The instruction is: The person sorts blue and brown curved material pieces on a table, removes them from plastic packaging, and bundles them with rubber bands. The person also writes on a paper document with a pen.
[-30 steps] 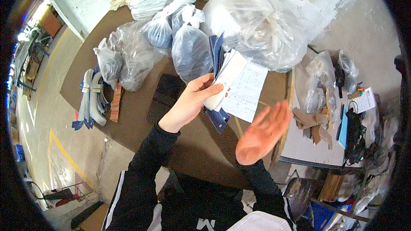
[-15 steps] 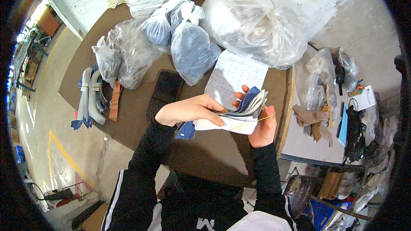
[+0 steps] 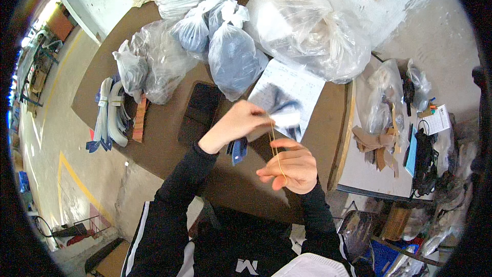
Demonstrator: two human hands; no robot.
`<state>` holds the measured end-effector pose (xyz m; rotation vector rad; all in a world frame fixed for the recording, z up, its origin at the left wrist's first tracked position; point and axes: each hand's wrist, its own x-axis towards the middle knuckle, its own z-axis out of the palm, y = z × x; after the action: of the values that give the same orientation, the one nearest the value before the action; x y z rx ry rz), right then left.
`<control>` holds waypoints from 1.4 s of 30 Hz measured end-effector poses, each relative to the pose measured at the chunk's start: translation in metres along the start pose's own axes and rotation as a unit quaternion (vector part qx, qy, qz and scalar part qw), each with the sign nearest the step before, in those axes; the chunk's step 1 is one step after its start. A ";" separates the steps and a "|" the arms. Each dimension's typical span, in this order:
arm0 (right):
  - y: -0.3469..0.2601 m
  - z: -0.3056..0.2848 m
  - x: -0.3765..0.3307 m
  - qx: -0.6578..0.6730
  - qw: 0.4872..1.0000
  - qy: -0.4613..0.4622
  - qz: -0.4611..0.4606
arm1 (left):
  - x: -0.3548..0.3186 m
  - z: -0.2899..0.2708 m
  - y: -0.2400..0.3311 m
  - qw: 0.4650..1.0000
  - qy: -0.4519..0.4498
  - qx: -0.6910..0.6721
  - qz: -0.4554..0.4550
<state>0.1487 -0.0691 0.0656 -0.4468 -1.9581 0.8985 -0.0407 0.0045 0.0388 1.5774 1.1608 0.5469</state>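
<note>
Left hand (image 3: 237, 123): thumb and fingers pinched together, pointing right. Right hand (image 3: 296, 168): below and right of the left hand, not touching it; fingers partly bent, pointing left. Left forearm (image 3: 180, 177): down-left of its hand. Right forearm (image 3: 319, 208): below its hand

Surface (image 3: 164, 128): beneath both hands; wall (image 3: 400, 0) behind, floor (image 3: 46, 138) off left.
Back edge: big bag (image 3: 307, 31) right, tied bags (image 3: 233, 61) mid, loose bag (image 3: 166, 66) left of those.
Left end: strip bundles (image 3: 111, 115), card strip (image 3: 139, 118) just right.
Flat case (image 3: 199, 105): mid-surface, left of sheet (image 3: 307, 92).
Sheet: in front of big bag, partly behind held strips (image 3: 287, 119).
Held strips: in left hand (image 3: 236, 123).
Right hand (image 3: 294, 166): right of left hand, nearer the body; rubber band (image 3: 278, 159) between them.
Side surface (image 3: 369, 182): far right; bags at back, scraps (image 3: 374, 141) before them, notepad (image 3: 437, 119) and cable (image 3: 425, 164) right.
</note>
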 end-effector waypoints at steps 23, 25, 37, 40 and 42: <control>0.035 -0.022 -0.008 0.350 0.847 0.347 0.200 | -0.008 0.007 0.013 0.969 -0.078 -0.205 0.116; 0.018 -0.025 0.003 0.317 0.857 0.346 0.213 | -0.013 0.005 0.013 0.970 -0.159 -0.152 0.102; 0.009 -0.013 0.000 -0.040 0.975 0.099 0.196 | 0.002 0.007 0.005 0.962 0.090 -0.253 0.052; 0.026 -0.022 -0.010 0.262 0.914 0.231 0.206 | -0.003 -0.003 0.020 0.882 0.134 -0.434 0.128; 0.044 -0.037 -0.015 0.674 0.713 0.189 0.039 | -0.004 -0.003 0.014 0.876 0.098 -0.456 0.127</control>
<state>0.1861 -0.0334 0.0360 0.1805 -0.5311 1.8180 -0.0391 0.0032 0.0537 0.8451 0.6472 1.2386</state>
